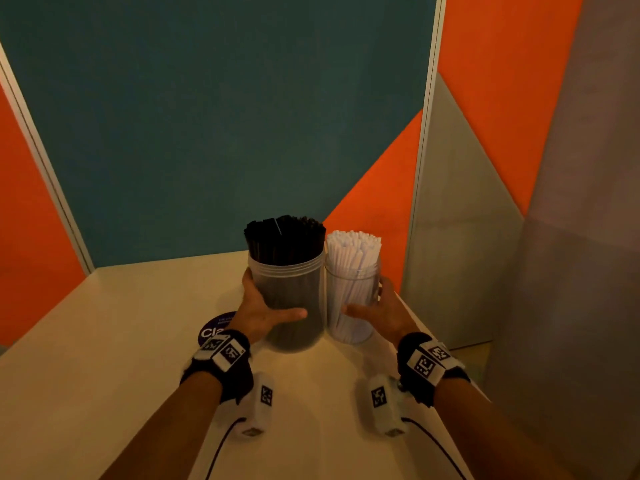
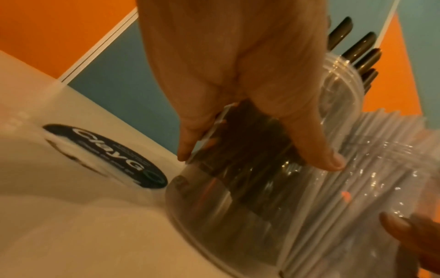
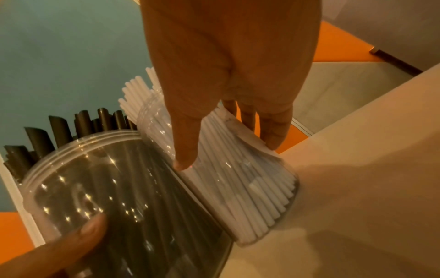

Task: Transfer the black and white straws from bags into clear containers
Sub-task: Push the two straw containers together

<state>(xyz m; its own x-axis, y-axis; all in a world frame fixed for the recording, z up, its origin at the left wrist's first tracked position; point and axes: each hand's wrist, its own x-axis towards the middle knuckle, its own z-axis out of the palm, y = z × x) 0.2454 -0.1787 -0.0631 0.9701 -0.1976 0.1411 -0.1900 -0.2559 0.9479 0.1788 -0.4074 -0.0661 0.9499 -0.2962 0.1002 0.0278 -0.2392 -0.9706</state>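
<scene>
While both were gripped by curled fingers, the clear black-straw-filled plastic jar [image 1: 289, 299] and the smaller white-straw jar [image 1: 351, 299] were steadied side by side, touching, on the table [image 1: 121, 341], left hand [image 1: 258, 311] and right hand [image 1: 384, 311] outside.

Round dark sticker [image 1: 217, 324] half behind left wrist, its lettering cut off, smaller print blurred.

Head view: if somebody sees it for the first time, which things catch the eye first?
First, the two clear plastic containers standing side by side at the far edge of the beige table: the larger container packed with black straws, the smaller container full of white straws. The left hand grips the larger, the right hand the smaller. Behind stand teal and orange wall panels.
</scene>
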